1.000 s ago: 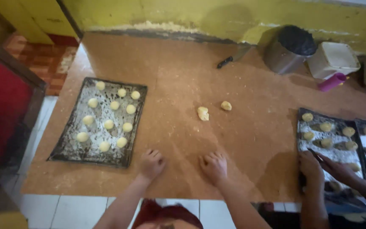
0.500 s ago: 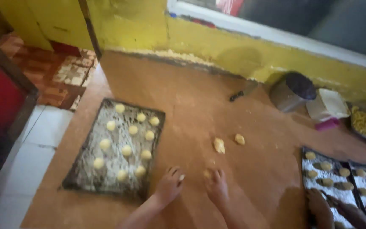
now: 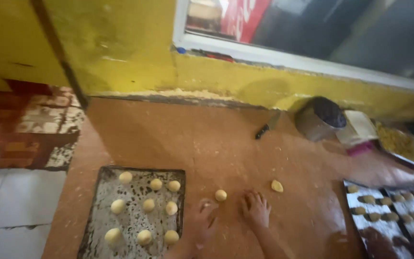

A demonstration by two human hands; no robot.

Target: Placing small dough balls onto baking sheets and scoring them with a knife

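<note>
Hands flat on the brown table (image 3: 135,134), both open, gripping nothing. Left hand (image 3: 202,221) sits beside the baking tray (image 3: 102,192) edge. Right hand (image 3: 256,210) fingers spread, palm down. Round dough ball (image 3: 221,195) between them, at 12 o'clock, just apart from both. Second dough piece (image 3: 277,186) at 1 o'clock from right hand. Knife (image 3: 266,127) well away at 12.

A dark-handled knife (image 3: 266,127) lies near the yellow wall (image 3: 120,48), beside a round metal tin (image 3: 319,119). At the right edge of the brown tabletop (image 3: 168,139) sit floured trays (image 3: 394,216) of dough pieces and a pan of yellow crumbs (image 3: 398,144).
</note>
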